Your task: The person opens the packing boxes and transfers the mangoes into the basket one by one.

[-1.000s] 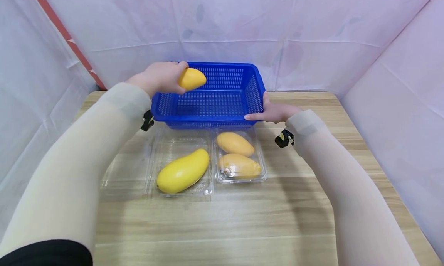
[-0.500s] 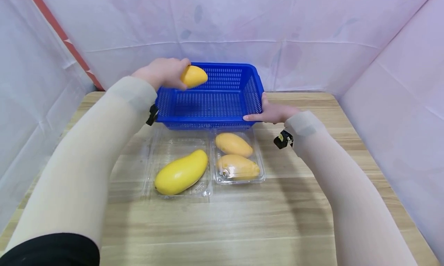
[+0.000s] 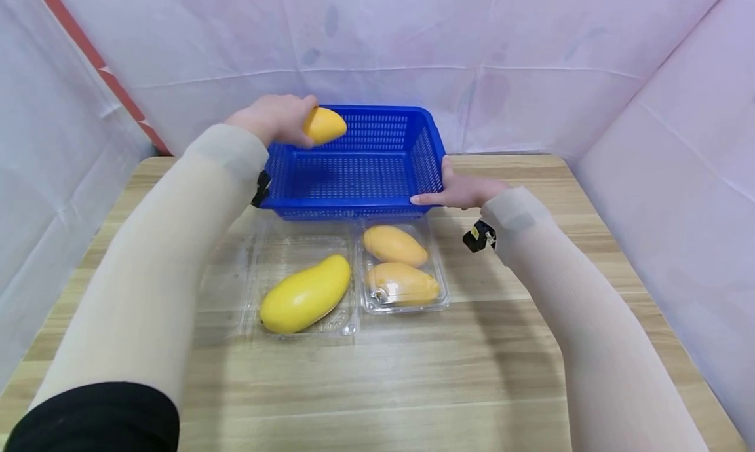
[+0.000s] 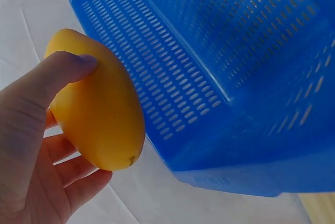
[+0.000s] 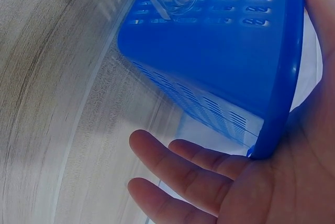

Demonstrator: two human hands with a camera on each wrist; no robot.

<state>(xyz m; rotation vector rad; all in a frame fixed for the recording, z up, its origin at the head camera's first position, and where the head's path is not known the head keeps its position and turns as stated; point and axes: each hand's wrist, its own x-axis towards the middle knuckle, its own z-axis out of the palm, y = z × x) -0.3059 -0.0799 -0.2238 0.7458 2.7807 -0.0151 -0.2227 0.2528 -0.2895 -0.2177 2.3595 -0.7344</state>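
Observation:
My left hand (image 3: 277, 118) grips a small orange-yellow mango (image 4: 102, 109), raised at the left back of the blue plastic basket (image 3: 354, 202). In the left wrist view the thumb lies across the mango and the fingers curl beneath it. My right hand (image 3: 466, 187) rests on the basket's front right corner. Its thumb lies along the front rim, while in the right wrist view the palm meets the rim and the other fingers (image 5: 175, 174) stretch loosely outside. No fruit shows inside the basket.
In front of the basket, a clear plastic clamshell (image 3: 277, 245) holds a large yellow mango (image 3: 307, 295). To its right, a smaller clear box (image 3: 439, 288) contains two orange-yellow mangoes (image 3: 404, 283). White cloth (image 3: 377, 39) encloses the wooden table (image 3: 377, 386).
My left hand with the mango has risen slightly and shifted a little. My right hand has stayed at the basket corner. The whole view has drifted slightly.

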